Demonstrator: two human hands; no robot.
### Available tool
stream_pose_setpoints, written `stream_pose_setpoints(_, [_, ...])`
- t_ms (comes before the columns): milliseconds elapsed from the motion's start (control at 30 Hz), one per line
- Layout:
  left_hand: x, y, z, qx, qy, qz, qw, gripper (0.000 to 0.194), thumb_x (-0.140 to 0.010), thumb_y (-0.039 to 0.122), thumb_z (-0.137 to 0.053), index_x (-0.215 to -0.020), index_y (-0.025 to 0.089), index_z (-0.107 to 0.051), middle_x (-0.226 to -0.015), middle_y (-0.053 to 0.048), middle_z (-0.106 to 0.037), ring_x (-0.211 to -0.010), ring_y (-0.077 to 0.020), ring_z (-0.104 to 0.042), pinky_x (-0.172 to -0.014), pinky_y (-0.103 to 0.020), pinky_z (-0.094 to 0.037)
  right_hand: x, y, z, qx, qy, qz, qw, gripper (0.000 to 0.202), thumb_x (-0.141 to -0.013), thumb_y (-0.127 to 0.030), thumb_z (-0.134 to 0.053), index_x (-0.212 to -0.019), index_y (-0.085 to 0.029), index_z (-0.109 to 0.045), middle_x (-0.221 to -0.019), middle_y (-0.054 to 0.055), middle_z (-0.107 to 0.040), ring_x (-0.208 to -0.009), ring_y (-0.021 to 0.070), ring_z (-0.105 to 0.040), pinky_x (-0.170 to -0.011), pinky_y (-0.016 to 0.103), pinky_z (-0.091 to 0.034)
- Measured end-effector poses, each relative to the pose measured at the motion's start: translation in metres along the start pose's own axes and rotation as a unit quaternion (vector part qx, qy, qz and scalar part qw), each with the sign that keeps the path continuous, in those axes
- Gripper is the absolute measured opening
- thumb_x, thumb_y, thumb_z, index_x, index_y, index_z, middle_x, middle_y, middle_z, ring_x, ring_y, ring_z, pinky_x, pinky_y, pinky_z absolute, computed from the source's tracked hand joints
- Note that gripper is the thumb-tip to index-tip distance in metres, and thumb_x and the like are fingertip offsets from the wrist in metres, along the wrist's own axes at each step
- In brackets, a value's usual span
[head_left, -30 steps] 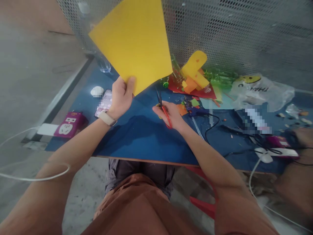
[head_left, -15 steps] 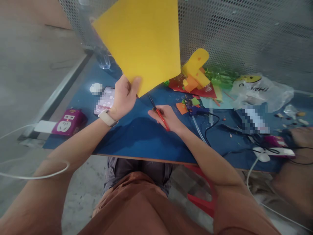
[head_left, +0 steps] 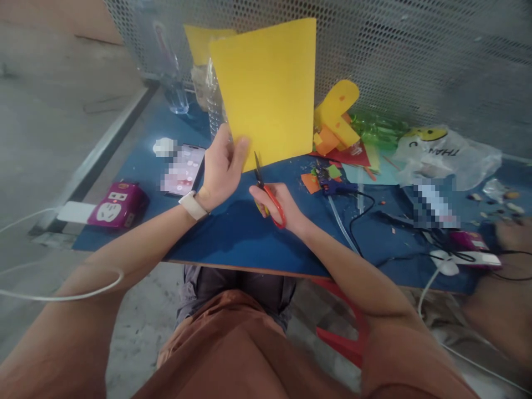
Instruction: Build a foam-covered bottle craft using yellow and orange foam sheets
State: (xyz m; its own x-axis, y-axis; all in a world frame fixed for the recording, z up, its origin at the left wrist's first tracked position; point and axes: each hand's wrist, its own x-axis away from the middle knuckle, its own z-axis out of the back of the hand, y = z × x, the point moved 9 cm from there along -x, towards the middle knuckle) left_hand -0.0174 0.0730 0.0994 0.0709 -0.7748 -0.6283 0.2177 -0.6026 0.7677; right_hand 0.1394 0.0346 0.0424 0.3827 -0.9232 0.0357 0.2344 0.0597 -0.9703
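My left hand [head_left: 226, 166] pinches a large sheet of yellow paper [head_left: 270, 91] at its lower left corner and holds it raised above the blue table [head_left: 233, 233]. The thumb lies on the near face; the other fingers are mostly hidden behind the sheet. In my right hand [head_left: 282, 208] is a pair of scissors [head_left: 270, 194] with red handles. Their dark blades point up at the sheet's lower edge, and the tip overlaps it in view; I cannot tell whether they touch. Behind the sheet stands a clear plastic bottle [head_left: 213, 102], partly covered.
A phone [head_left: 185, 172] and a purple power adapter [head_left: 118, 205] lie on the left. Yellow cut-outs [head_left: 338, 113], a blue glue gun [head_left: 338, 185] with its cord, and a plastic bag [head_left: 446, 155] lie on the right. Another person's arm [head_left: 499, 293] rests at the far right.
The yellow sheet has come lower and turned more upright, uncovering the bottle and another yellow piece behind it. My left hand has shifted right, closer to the scissors, whose handles now look wider apart.
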Motion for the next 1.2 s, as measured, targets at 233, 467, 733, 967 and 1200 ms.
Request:
stream_pose_setpoints(233, [0.001,-0.002,-0.001,0.01,0.032,-0.044,0.998,0.053,-0.118,0.078,-0.056,-0.105,0.027,-0.053,-0.073,0.007,-0.029,-0.052,-0.0098,-0.026,-0.05,-0.03,-0.019,0.002,0.007,-0.003,0.001,0.021,-0.017,1.0,0.08,-0.093,-0.094,-0.076,-0.061,-0.026,-0.05,-0.051,-0.003,-0.053,-0.049,0.012,-0.054,-0.055,0.03,-0.042])
stream_pose_setpoints(467, [0.003,0.0,-0.004,0.025,0.025,-0.055,0.998,0.043,-0.121,0.068,-0.058,-0.108,0.028,-0.054,-0.07,0.007,-0.03,-0.05,-0.0109,-0.024,-0.047,-0.031,-0.017,0.001,0.009,-0.004,-0.011,0.026,-0.019,0.999,0.079,-0.092,-0.094,-0.077,-0.062,-0.026,-0.051,-0.053,-0.004,-0.053,-0.048,0.0116,-0.054,-0.053,0.028,-0.046])
stream_pose_setpoints(733, [0.002,-0.004,-0.002,0.0,0.03,-0.066,0.997,0.045,-0.123,0.068,-0.055,-0.108,0.026,-0.055,-0.073,0.007,-0.034,-0.052,-0.0093,-0.027,-0.049,-0.03,-0.02,0.001,0.008,-0.003,-0.003,0.043,-0.01,0.999,0.084,-0.09,-0.098,-0.076,-0.056,-0.026,-0.046,-0.047,-0.003,-0.049,-0.044,0.0109,-0.05,-0.05,0.028,-0.041])
stream_pose_setpoints(967, [0.003,-0.007,-0.001,0.005,0.031,-0.058,0.998,0.046,-0.123,0.069,-0.056,-0.109,0.026,-0.055,-0.073,0.006,-0.034,-0.051,-0.0095,-0.029,-0.049,-0.03,-0.021,0.001,0.016,-0.003,-0.012,0.074,-0.002,0.997,0.087,-0.087,-0.1,-0.078,-0.055,-0.027,-0.042,-0.047,-0.004,-0.046,-0.042,0.01,-0.045,-0.047,0.029,-0.033])
stream_pose_setpoints(1200, [0.004,-0.012,-0.004,0.028,0.028,-0.05,0.998,0.046,-0.121,0.072,-0.057,-0.117,0.026,-0.059,-0.076,0.006,-0.032,-0.053,-0.0094,-0.033,-0.053,-0.028,-0.027,0.003,0.019,-0.003,-0.003,0.069,0.003,0.998,0.085,-0.092,-0.094,-0.08,-0.057,-0.026,-0.042,-0.047,-0.005,-0.047,-0.043,0.0102,-0.046,-0.048,0.029,-0.035])
